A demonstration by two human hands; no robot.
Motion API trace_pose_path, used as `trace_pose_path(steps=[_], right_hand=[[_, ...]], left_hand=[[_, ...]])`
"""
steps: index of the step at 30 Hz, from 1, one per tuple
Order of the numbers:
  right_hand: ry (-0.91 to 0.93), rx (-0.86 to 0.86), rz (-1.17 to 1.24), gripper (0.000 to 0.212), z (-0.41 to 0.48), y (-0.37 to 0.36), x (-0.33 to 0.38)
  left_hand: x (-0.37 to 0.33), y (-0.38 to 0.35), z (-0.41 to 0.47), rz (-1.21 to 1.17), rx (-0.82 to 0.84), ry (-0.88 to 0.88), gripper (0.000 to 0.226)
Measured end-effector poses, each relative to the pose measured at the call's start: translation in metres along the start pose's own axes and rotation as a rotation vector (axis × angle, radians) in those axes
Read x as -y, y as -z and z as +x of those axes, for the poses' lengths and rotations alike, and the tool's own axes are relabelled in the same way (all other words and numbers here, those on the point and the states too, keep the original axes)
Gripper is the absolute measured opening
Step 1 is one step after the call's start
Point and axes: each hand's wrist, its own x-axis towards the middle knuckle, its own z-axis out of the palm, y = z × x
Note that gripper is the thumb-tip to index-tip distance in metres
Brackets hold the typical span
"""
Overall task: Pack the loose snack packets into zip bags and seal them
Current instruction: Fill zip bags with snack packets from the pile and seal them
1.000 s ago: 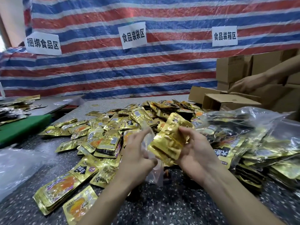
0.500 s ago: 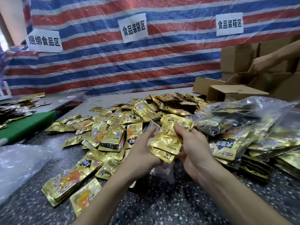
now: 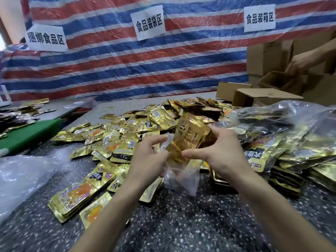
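In the centre of the frame the right hand [image 3: 222,153] grips a bundle of gold foil snack packets [image 3: 190,137], thumb curled across the near face and fingers wrapped over the far edge. The bundle is tilted, its top leaning toward the upper middle of the frame and its lower end meeting the mouth of a clear plastic zip bag [image 3: 181,179]. The left hand [image 3: 148,160], just left of centre, pinches the bag's rim with curled fingers and holds the mouth up. The rest of the bag hangs crumpled below both hands, just above the dark speckled stone table [image 3: 181,224]. How deep the bundle sits in the bag cannot be told — the film is creased and blurred.

A loose pile of gold foil packets [image 3: 127,140] spreads over the table from the lower left to the upper centre, some flat, many overlapping. At the right of the frame lie clear bags filled with packets [image 3: 291,135], heaped together. Behind them, in the upper right, stand open brown cardboard boxes [image 3: 263,97], and another person's hand [image 3: 300,63] is at a box flap there.

At the left edge lies a flat green board [image 3: 27,131], with a crumpled clear plastic sheet [image 3: 23,175] below it in the lower left. A red, white and blue striped tarpaulin [image 3: 127,66] fills the top of the frame — three white paper signs [image 3: 150,22] with black characters hang on it.
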Motion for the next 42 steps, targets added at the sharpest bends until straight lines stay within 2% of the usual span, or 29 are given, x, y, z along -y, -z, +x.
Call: trace_pose_path(steps=[3, 7, 10, 16, 20, 25, 27, 30, 35, 42], right_hand=[[0.031, 0.034, 0.032, 0.035, -0.002, 0.013, 0.012], [0.066, 0.138, -0.096, 0.032, -0.004, 0.021, 0.038], [0.049, 0.307, -0.170, 0.037, -0.003, 0.028, 0.057], [0.009, 0.474, -0.210, 0.047, -0.002, 0.034, 0.071], [-0.012, 0.375, -0.262, 0.034, 0.004, 0.038, 0.071], [-0.047, 0.499, -0.289, 0.037, 0.002, 0.042, 0.081], [-0.037, 0.536, -0.348, 0.038, 0.003, 0.048, 0.085], [-0.041, 0.526, -0.260, 0.040, 0.008, 0.059, 0.089], [-0.066, 0.521, -0.164, 0.030, 0.009, 0.062, 0.084], [-0.015, 0.388, -0.077, 0.034, 0.003, 0.052, 0.076]], left_hand=[[-0.010, 0.003, -0.004, 0.125, -0.086, -0.099, 0.039], [-0.023, 0.007, -0.008, 0.272, -0.135, -0.224, 0.046], [-0.027, 0.016, -0.008, 0.284, -0.066, -0.186, 0.046], [-0.034, 0.036, -0.004, 0.134, -0.044, -0.086, 0.040], [-0.043, 0.038, -0.006, 0.179, -0.015, -0.095, 0.041], [-0.054, 0.035, -0.003, 0.388, 0.109, -0.128, 0.032], [-0.059, 0.036, -0.003, 0.459, 0.154, -0.140, 0.037], [-0.068, 0.042, -0.006, 0.398, 0.217, -0.106, 0.043], [-0.075, 0.053, -0.011, 0.272, 0.222, -0.001, 0.049], [-0.082, 0.059, -0.014, 0.286, 0.251, -0.011, 0.050]])
